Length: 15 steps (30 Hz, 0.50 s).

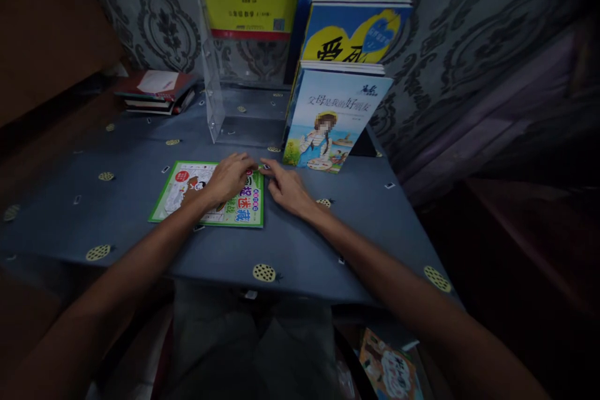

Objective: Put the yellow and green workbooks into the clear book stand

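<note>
A thin green-bordered children's book [250, 212] with a cartoon cover lies flat on the table. My left hand [231, 178] rests over its upper right part, palm down, fingers stretched out toward the top right corner and covering some of the cover. Just beyond the book's right edge is my right hand [288, 190], with its index finger reaching to that same corner and the thumb held apart below. Whether that fingertip touches the paper cannot be made out. Neither hand is closed around anything.
Behind my hands a clear acrylic stand [213, 94] holds a yellow workbook [248, 9]. To its right, picture books stand in tiers, a light-blue one [335, 112] in front. A book stack [154, 90] sits back left. The tablecloth [300, 256] has pineapple prints. Another book [389, 365] lies below the table.
</note>
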### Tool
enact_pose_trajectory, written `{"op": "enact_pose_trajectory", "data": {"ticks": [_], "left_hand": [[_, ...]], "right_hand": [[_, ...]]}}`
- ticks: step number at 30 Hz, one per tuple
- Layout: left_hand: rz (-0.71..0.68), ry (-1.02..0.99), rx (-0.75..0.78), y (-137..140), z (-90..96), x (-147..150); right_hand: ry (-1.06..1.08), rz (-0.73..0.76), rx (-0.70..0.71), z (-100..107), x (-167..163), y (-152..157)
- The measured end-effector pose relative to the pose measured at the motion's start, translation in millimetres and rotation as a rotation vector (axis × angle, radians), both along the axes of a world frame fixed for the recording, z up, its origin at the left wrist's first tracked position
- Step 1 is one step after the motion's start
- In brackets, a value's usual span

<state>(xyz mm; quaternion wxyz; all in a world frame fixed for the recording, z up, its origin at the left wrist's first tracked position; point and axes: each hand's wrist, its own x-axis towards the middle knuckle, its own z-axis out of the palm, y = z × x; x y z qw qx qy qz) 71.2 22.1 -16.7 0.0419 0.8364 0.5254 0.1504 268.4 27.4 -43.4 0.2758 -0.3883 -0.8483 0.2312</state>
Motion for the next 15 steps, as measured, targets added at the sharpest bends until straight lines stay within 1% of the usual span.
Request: {"op": "enact_pose_trajectory", "data": {"ticks": [3,6,8,10,15], "left_hand": [[-0.009,-0.013,-0.002,-3,-3.1,-2],[-0.005,-0.042,-0.001,-4,-5.6,-2],[-0.007,-0.054,0.002,-3,-7.4,-2],[-0.015,-0.065,0.003,-2,-9.2,-3],[-0.028,-0.104,-0.006,-1,-10.7,-5]], "right_hand": [[0.01,0.046,0.007,2,6,-27],[0.035,0.17,0.046,2,13,-55],[0.038,0.23,0.086,2,16,-67],[0.036,0.263,0.111,3,16,-70],[-0.004,0.348,0.174,1,16,-62]]}}
